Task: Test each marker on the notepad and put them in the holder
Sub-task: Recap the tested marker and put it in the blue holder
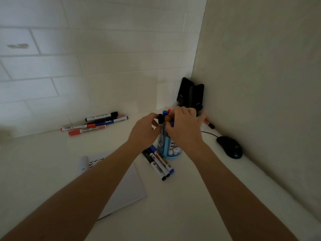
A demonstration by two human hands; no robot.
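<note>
Presently, at inspection:
Holder: blue holder [169,150] stood on the desk [191,197], several markers upright inside.
Left hand [144,131]: fingers pinched on a black-capped marker [160,119] in the holder.
Right hand [184,129]: fingers closed over the marker tops.
Notepad [128,186]: bore test marks.
Outstanding: wall-side markers [94,123], three markers [160,164] beside the holder; task judged roughly half done.

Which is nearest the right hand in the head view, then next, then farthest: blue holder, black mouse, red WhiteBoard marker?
From the right hand, by how they lie on the desk:
1. Blue holder, directly under the hand, touching or nearly so.
2. Black mouse, off to its right near the wall.
3. Red WhiteBoard marker, far left by the tiled wall.
</note>
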